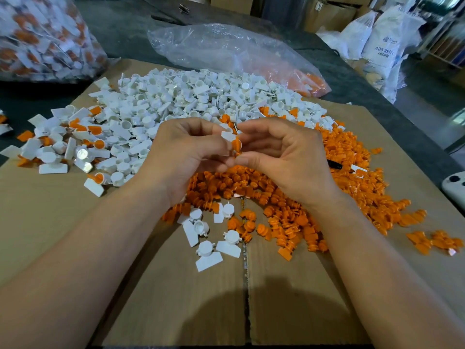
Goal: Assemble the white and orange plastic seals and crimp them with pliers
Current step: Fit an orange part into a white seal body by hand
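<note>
Nearest, on the near side of the orange pile point(314, 197): bare cardboard point(176, 298) with a taped seam, plus a few loose white bodies point(208, 248) lying just beside the pile's edge.

Directly above the pile's near-left part: left hand point(183, 152) with fingers curled, pinching a white body point(227, 135) at the fingertips. Right hand point(284, 152) likewise curled, pinching an orange insert point(236, 144) between thumb and fingers. Both parts touching, orange seemingly going into the white cup. How deep cannot be told, with fingers covering the joint. Judged as the press-together step, crimping not yet reached.

Handling, as a guess: small, light, stiff moulded plastic, smooth and easy to fumble. Best held by the flat white tab, leaving the cup mouth free; orange part gripped by its flat head. Needs straight alignment, otherwise likely to jam or pop out.

Poking from the pile's right part: a dark handle tip point(334, 164), possibly pliers, cannot tell.

Left of the pile: joined white-and-orange seals point(83, 137) scattered. Beyond the pile: white pile point(201, 96), touching it. Further beyond: clear bag point(226, 49) on the dark surface point(120, 26). Far left of the pile: full bag of seals point(42, 39).
</note>
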{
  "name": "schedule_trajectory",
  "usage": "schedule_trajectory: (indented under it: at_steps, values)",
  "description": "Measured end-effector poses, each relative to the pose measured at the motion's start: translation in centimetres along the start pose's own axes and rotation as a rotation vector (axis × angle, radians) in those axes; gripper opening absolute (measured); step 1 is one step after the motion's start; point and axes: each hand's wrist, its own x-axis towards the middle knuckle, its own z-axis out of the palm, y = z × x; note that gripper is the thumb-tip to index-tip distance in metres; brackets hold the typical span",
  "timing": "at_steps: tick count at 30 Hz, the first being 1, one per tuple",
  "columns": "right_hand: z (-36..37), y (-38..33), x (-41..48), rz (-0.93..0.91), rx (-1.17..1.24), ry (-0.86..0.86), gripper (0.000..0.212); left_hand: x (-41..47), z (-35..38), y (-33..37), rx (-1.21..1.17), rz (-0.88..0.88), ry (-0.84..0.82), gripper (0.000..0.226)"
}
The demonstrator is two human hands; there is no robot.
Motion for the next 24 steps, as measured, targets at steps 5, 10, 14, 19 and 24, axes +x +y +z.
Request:
schedule_trajectory:
  at_steps: [5,10,14,19,24]
  values:
    - [-0.07,0.29,0.01,0.025,0.037,-0.037,0.05,-0.01,-0.32,0.14,0.053,-0.04,0.023,0.018]
    - [0.14,0.33,0.03,0.017,0.06,-0.048,0.038,-0.02,-0.23,0.23,0.092,-0.036,0.036,0.023]
    - [0.1,0.41,0.04,-0.018,0.063,-0.04,0.042,-0.07,-0.23,0.36,0.094,-0.032,0.03,0.024]
    - [0.12,0.63,0.08,-0.069,0.064,-0.03,0.037,-0.15,-0.17,0.24,0.105,-0.021,0.014,0.018]
    - [0.01,0.79,0.13,-0.137,-0.013,-0.003,0.029,-0.15,-0.09,0.04,0.057,-0.009,-0.019,0.021]
